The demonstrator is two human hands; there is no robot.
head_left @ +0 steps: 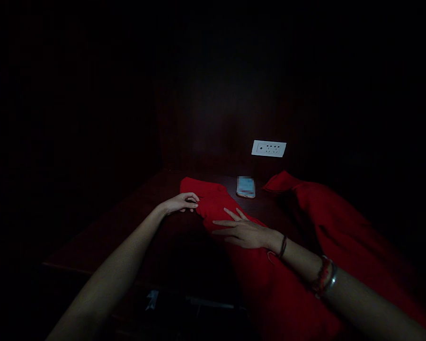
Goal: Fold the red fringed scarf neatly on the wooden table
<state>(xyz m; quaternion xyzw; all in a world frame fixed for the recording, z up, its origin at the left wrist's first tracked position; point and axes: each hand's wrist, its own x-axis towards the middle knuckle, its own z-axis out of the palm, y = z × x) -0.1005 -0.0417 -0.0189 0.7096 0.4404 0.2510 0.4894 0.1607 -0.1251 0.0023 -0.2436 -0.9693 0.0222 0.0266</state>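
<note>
A red cloth [277, 289], which looks like a garment, lies over a dark table, one narrow part reaching toward the back and another part running along the right. At the left edge of the narrow part, my left hand [183, 202] pinches the fabric between thumb and fingers. My right hand [244, 231] lies flat on top of the same part, fingers spread, palm down. Bracelets circle the right wrist and forearm.
A phone [246, 187] with a lit screen lies at the back of the dark table [102, 232], between the two red parts. Above it, a white socket panel [269, 148] is set in the dark back wall. Pale objects below the table's front edge are too dark to identify.
</note>
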